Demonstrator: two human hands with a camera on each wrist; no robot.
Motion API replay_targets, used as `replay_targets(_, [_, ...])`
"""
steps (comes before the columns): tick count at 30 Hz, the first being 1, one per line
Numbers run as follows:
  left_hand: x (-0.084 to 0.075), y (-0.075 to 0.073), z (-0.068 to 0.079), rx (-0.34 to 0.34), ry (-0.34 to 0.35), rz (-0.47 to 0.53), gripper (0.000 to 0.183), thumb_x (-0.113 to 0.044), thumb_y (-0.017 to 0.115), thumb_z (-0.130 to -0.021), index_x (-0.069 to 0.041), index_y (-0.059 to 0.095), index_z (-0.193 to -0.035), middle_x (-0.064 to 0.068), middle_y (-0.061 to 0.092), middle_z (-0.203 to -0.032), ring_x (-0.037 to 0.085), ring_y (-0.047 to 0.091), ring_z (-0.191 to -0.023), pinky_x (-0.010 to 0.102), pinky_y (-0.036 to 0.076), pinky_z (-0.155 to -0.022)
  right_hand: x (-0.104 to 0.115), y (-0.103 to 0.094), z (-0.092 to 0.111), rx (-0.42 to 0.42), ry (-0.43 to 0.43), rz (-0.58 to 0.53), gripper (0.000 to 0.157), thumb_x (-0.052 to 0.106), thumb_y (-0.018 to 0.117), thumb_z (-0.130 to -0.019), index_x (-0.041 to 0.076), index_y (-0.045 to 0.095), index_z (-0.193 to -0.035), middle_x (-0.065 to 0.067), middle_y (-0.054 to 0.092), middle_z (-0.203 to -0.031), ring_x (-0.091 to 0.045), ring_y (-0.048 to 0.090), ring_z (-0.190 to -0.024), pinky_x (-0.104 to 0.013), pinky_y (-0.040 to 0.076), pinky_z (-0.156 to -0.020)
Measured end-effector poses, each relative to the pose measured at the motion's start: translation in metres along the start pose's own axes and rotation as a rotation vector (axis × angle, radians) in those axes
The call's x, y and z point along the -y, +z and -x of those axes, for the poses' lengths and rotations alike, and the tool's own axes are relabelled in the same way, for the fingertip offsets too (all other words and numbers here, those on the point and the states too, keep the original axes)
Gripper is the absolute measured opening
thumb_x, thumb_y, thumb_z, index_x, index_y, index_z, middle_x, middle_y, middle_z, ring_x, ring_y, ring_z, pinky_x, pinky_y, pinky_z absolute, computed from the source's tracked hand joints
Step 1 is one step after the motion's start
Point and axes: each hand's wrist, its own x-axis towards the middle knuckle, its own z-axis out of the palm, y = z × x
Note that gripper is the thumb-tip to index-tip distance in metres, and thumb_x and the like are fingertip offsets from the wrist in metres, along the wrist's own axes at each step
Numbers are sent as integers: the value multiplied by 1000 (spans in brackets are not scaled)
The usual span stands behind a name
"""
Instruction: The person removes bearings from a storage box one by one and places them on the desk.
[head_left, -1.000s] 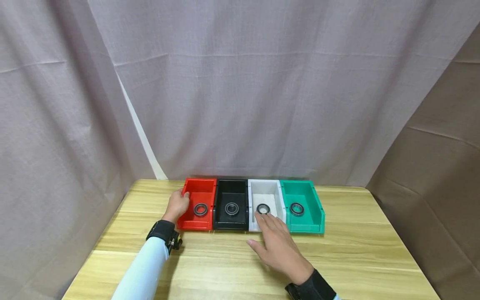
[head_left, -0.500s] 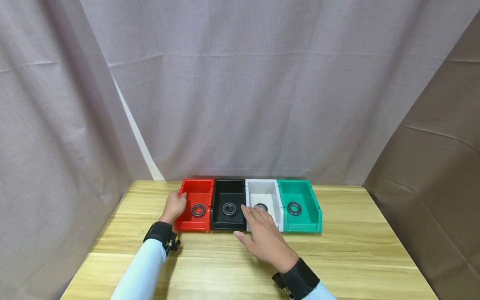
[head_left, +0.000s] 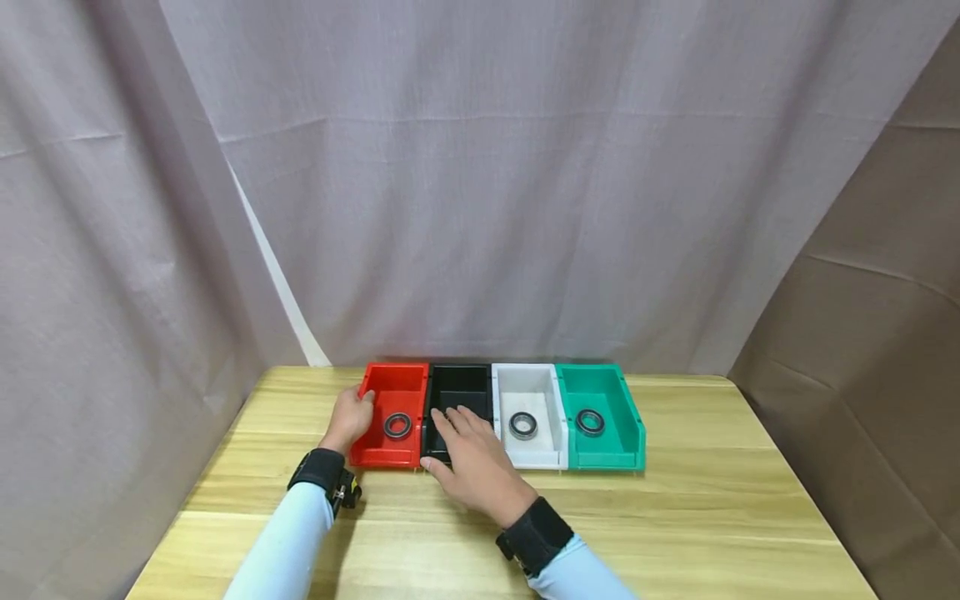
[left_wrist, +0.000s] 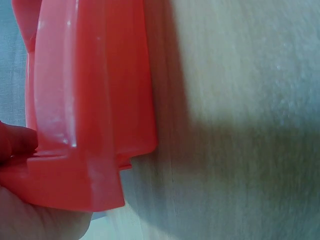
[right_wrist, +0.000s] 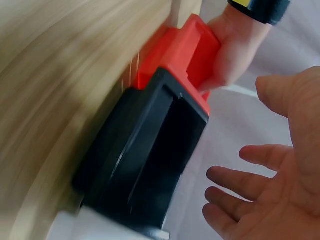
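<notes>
At the left end of a row of plastic bins, my left hand [head_left: 350, 419] grips the side wall of the red bin [head_left: 384, 459]. The left wrist view shows a thumb and finger pinching the rim of that red bin [left_wrist: 95, 100]. Over the front of the black bin [head_left: 460, 381] hovers my right hand [head_left: 480, 467], its fingers spread and holding nothing. It hides the bearing in the black bin. One ring bearing [head_left: 386, 426] lies in the red bin, another bearing [head_left: 512, 426] in the white bin [head_left: 523, 379], and one more bearing [head_left: 580, 423] in the green bin [head_left: 600, 460].
The bins stand side by side near the back edge of a wooden table [head_left: 720, 500]. Behind them hangs a grey curtain [head_left: 480, 208], and a brown cloth [head_left: 877, 333] hangs to the right.
My right hand has moved left from the white bin to the black bin, uncovering the bearing in the white bin. My left hand keeps its grip on the red bin.
</notes>
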Motion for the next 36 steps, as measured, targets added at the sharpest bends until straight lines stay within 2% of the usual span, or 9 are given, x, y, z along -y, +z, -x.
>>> replay_targets(7, [1,-2,-1,-13,13,-11,37,-17,45,-112,8,65,-130,22,67,-105,28,58,-96,31,45,-80,17,18,-24,40,-36,57,71,50,65,-103,14,46,-162,-15,52,-164,-35,40,-159,-53,36,-129])
replay_targets(12, [1,-5,2,10,9,-4,38,-18,44,-112,9,64,-132,24,68,-108,29,59,-98,36,48,-84,23,31,-38,41,-100,106,64,45,64,-105,13,52,-158,-15,52,-164,-33,41,-159,-48,35,-130])
replay_targets(17, [3,-5,3,11,18,4,37,-17,45,-112,9,65,-129,21,65,-101,28,59,-96,33,49,-82,26,42,-51,56,-148,181,59,41,65,-105,11,55,-155,-12,55,-163,-29,43,-159,-41,31,-133])
replay_targets(20, [3,-2,1,12,13,18,38,-18,45,-112,8,65,-129,20,65,-101,27,59,-96,30,47,-80,27,46,-57,81,-155,230,58,40,65,-105,11,56,-154,-11,54,-163,-28,41,-160,-39,27,-134])
replay_targets(27, [5,2,0,11,13,37,39,-19,45,-112,8,64,-134,23,71,-112,28,63,-103,38,55,-89,26,51,-73,110,-167,304,55,41,62,-106,12,58,-153,-7,55,-163,-23,42,-159,-38,23,-136])
replay_targets(32, [7,3,1,0,13,45,38,-17,47,-111,8,66,-134,22,71,-106,25,62,-99,30,51,-81,29,54,-82,126,-150,318,52,40,60,-108,13,60,-152,-7,58,-161,-22,46,-157,-36,27,-134])
replay_targets(36, [5,0,2,-8,13,39,39,-17,47,-112,7,64,-137,24,71,-107,27,63,-100,35,55,-84,33,54,-91,122,-144,348,49,38,62,-106,18,62,-151,-4,61,-157,-21,49,-154,-35,30,-132])
